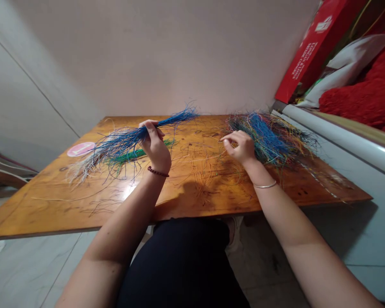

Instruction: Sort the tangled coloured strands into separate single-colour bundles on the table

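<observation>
My left hand (154, 143) is closed around the middle of a bundle of blue strands (123, 140), held above the table. Its ends fan out to both sides of the fist. Below it lie a green bundle of strands (130, 156) and a pale white bundle (86, 167). My right hand (240, 145) is raised with thumb and index finger curled close together; whether a thin strand is between them is too fine to make out. Just behind it lies a tangled heap of mixed strands (269, 139), blue, dark green, orange and yellow.
The wooden table (60, 209) stands against a plain wall. Loose orange strands (202, 173) are scattered at its middle. A round pink sticker (81, 149) is at the left. On the right, a white cabinet (340, 137) carries a red box (311, 51) and red fabric-like material (362, 98).
</observation>
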`<state>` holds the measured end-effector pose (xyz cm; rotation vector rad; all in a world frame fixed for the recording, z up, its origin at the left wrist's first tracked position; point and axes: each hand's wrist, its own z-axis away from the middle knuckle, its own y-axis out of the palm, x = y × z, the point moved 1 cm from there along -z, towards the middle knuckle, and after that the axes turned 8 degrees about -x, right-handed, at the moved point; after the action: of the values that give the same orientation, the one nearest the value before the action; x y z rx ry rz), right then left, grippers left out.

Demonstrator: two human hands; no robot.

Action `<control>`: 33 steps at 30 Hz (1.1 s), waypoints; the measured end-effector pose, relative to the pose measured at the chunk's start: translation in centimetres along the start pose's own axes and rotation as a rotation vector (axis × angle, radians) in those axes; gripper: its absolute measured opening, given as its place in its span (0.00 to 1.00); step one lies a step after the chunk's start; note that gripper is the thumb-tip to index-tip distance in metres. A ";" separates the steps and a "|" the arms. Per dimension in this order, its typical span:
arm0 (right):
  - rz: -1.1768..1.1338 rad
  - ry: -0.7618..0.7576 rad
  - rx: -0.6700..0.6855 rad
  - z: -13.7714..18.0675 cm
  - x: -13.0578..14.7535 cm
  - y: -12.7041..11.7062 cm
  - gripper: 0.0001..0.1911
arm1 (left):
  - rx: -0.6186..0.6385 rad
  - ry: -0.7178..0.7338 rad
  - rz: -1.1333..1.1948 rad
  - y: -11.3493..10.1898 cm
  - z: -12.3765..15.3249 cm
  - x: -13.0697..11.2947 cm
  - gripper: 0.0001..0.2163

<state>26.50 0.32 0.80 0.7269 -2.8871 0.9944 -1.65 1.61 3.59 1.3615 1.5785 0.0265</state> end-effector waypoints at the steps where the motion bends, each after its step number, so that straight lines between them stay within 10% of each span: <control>1: -0.017 -0.043 0.086 0.2 0.9 0.5 0.15 | -0.001 0.000 0.000 0.0 0.0 0.0 0.24; 9: 0.108 -0.147 0.414 1.8 2.1 3.4 0.12 | -0.006 -0.016 0.001 -0.1 0.0 0.3 0.23; 33: 0.219 -0.117 0.470 2.4 1.5 5.0 0.07 | -0.006 -0.001 -0.012 0.0 0.0 0.0 0.23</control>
<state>23.37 1.73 -3.82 0.4924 -2.9003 1.7491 -1.60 1.65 3.59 1.3474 1.5841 0.0227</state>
